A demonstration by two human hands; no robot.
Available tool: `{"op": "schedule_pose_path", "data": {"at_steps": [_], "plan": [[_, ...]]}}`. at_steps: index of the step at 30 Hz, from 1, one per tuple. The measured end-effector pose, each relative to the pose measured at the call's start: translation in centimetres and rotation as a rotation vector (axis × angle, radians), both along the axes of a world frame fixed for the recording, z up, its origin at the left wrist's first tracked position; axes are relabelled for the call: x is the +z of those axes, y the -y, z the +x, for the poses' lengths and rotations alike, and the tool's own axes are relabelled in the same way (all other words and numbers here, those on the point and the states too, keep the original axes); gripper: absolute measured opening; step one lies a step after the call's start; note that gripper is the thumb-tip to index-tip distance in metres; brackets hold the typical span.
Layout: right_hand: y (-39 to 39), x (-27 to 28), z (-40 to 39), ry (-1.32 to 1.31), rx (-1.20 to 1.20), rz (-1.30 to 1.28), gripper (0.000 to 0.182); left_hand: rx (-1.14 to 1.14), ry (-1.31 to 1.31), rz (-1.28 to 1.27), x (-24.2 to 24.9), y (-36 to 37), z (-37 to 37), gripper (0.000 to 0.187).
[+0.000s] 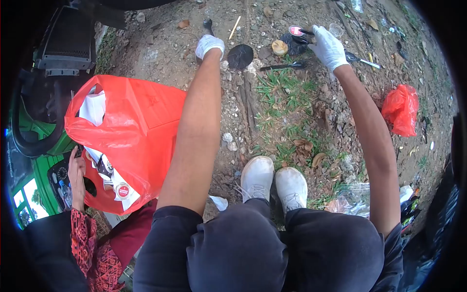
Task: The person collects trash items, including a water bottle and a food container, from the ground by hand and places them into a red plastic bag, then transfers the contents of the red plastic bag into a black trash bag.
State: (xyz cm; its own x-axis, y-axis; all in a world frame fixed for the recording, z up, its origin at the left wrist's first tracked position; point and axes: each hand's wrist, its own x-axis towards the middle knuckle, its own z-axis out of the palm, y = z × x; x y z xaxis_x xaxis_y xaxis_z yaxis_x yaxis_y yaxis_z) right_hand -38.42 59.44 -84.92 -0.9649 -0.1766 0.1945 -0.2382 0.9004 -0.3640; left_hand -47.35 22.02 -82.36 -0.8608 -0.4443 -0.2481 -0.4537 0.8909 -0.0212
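Observation:
My left hand (210, 47), in a white glove, reaches to the dirt beside a black spoon (207, 24); its fingers are hidden behind the hand. To its right lie a flat black disc (240, 57) and a yellowish stick (235, 27). My right hand (327, 47), gloved too, has its fingers bent at a black item (306, 32); whether it grips that item is unclear. Near it are a round lid with a red label (296, 30), a clear cup (335, 30), a tan round piece (279, 47), a black plastic bag (295, 45) and black cutlery (283, 66).
A co-worker's hand (77, 177) touches a large red bag (151, 109) holding paper and packaging. A crumpled red bag (401, 110) lies at right. Clear plastic packaging (351, 198) is near my right knee. A green machine (41, 182) stands at left.

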Motion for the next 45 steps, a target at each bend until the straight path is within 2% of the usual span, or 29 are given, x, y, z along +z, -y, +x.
{"op": "schedule_pose_path", "data": {"at_steps": [1,2,4,7,8,10,14,16,18,19,20,21,23,25,26,28,30,32,36,38,40,42,44,45], "plan": [[0.3,-0.2,-0.1,0.006,-0.035,0.007,0.031,0.027,-0.017,0.036,0.3,-0.1,0.4,0.038],[0.5,-0.3,-0.1,0.011,-0.065,0.007,0.03,0.064,-0.015,0.075,0.2,0.4,0.4,0.046],[0.8,1.0,-0.3,0.316,-0.091,0.062,0.03,0.047,0.008,0.036,0.3,0.3,0.4,0.044],[0.5,-0.4,-0.8,0.325,-0.118,0.026,0.031,0.075,-0.047,0.122,0.8,-0.2,0.5,0.04],[0.3,-0.7,-0.8,0.338,-0.114,0.012,0.032,0.139,-0.133,0.209,1.2,-0.8,0.9,0.041],[0.3,0.1,-0.6,0.388,-0.113,0.043,0.033,0.122,-0.35,0.26,1.1,-2.1,1.9,0.037],[-1.0,-0.4,-0.3,0.493,-0.113,0.099,0.038,0.172,-0.575,0.566,3.6,-5.0,4.9,0.029],[-1.5,0.4,0.8,0.466,-0.085,0.012,0.04,0.118,-0.691,0.694,2.3,-5.5,6.2,0.021],[-2.0,1.0,1.8,0.494,-0.051,-0.1,0.042,0.282,-0.649,1.31,2.4,-6.4,7.5,0.012],[-2.3,1.0,2.4,0.563,-0.079,-0.18,0.041,0.314,-0.58,1.428,2.8,-6.7,8.6,0.01],[-3.0,1.9,3.7,0.63,-0.131,-0.252,0.04,0.33,-0.521,1.467,4.0,-7.0,10.0,0.009],[-3.0,4.1,4.4,0.674,-0.116,-0.15,0.04,0.35,-0.467,1.503,4.8,-7.4,11.2,0.007],[-5.8,1.5,6.2,0.594,-0.17,-0.146,0.031,0.374,-0.426,1.54,4.7,-8.1,13.0,0.006],[-6.9,-1.3,8.0,0.516,-0.215,-0.177,0.027,0.059,-0.479,1.349,3.6,-7.2,15.1,0.008],[-8.5,-2.1,8.8,0.535,-0.154,-0.379,0.022,-0.038,-0.509,1.211,4.3,-7.1,16.0,0.014],[-6.7,5.3,11.7,0.641,-0.436,-0.893,0.012,-0.051,-0.541,1.121,2.6,-6.5,16.6,0.014],[-7.2,4.6,12.8,0.644,-0.47,-0.96,0.006,-0.027,-0.541,1.213,4.1,-6.6,17.9,0.014],[-4.3,5.4,14.4,0.637,-0.475,-1.34,0.007,-0.037,-0.621,1.33,5.5,-7.5,18.8,0.013],[2.9,8.8,15.5,0.668,-0.412,-1.676,0.011,0.215,-0.528,1.669,7.9,-10.4,20.5,0.014],[6.3,9.8,15.4,0.62,-0.388,-1.852,0.009,0.287,-0.488,1.727,8.0,-11.9,21.9,0.013],[8.9,9.9,14.9,0.543,-0.326,-1.827,0.018,0.347,-0.41,1.782,7.9,-13.3,23.5,0.015],[10.7,10.6,14.8,0.464,-0.368,-1.787,0.019,0.228,-0.406,1.705,6.7,-14.4,24.7,0.015],[10.7,10.9,14.8,0.477,-0.439,-1.695,0.021,0.18,-0.334,1.744,6.5,-15.2,26.1,0.013],[10.8,11.1,14.7,0.403,-0.555,-1.697,0.023,0.076,-0.335,1.698,5.6,-15.6,26.5,0.012]]}}
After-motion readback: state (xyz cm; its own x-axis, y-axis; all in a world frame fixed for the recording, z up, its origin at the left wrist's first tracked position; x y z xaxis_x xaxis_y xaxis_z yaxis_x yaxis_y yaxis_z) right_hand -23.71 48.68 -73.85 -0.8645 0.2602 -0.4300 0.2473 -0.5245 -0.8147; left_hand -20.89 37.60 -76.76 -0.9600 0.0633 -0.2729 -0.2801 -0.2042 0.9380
